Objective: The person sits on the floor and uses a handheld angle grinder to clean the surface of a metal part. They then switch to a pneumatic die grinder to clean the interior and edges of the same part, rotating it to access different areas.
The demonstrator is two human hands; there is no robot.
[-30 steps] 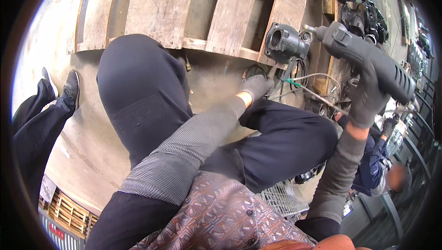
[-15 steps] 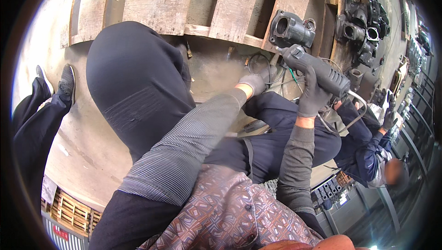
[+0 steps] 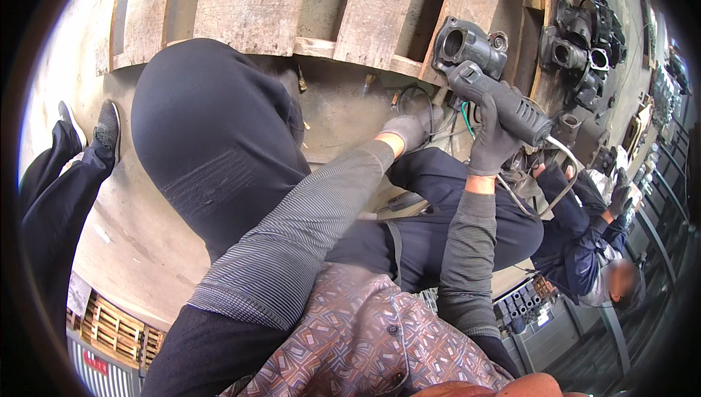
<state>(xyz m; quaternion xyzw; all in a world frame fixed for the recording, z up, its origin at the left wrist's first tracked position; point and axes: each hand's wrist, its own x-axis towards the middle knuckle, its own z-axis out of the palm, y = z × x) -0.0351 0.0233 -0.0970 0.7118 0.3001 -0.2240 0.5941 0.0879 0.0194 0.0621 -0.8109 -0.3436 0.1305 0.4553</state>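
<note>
My right hand (image 3: pixel 495 134), in a dark grey glove, is wrapped round a black corded power tool (image 3: pixel 504 105), which looks like a straight grinder. The tool's front end overlaps the lower edge of a dark metal casting (image 3: pixel 471 48) with a round opening; its tip is hidden, so contact cannot be told. This casting rests at the pallet's near edge. Lower and to the left, my gloved left hand (image 3: pixel 409 130) is closed beside a greyish cylindrical shape (image 3: pixel 433 114) and some cables. What its fingers hold is blurred.
A wooden pallet (image 3: pixel 244 6) spans the far side. More dark castings (image 3: pixel 573 54) crowd its right end. Loose cables (image 3: pixel 467 116) lie near my knee. A co-worker (image 3: pixel 584 251) sits at the right; another person's legs (image 3: pixel 58 178) are at the left.
The grinder's front has shifted right and down slightly, now overlapping the casting's lower edge. My left hand has moved slightly right and up. The whole view has shifted a little.
</note>
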